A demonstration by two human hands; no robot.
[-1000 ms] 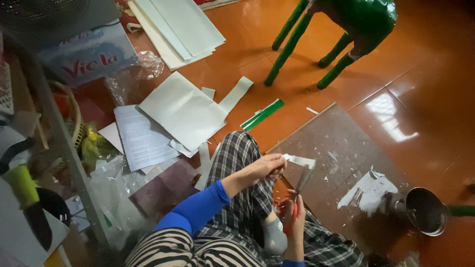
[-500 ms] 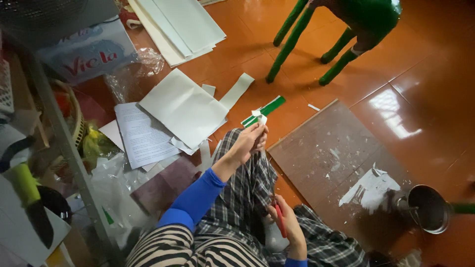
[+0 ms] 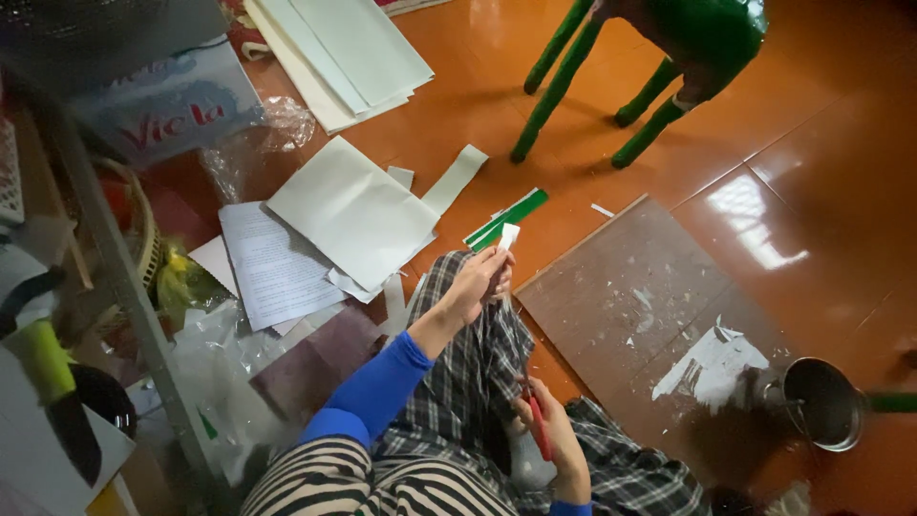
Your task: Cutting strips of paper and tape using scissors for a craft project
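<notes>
The left hand (image 3: 480,280) pinches a small white paper strip (image 3: 509,235) upright, well above and left of the red scissors (image 3: 538,427) gripped in the right hand (image 3: 554,441).

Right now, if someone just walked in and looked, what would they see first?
Probably the big green figure standing on four legs on the shiny orange floor at the top. Next, the person's left hand in the middle, pinching a small white paper strip in its fingers, while the right hand lower down holds red-handled scissors. White sheets lie scattered to the left.
</notes>
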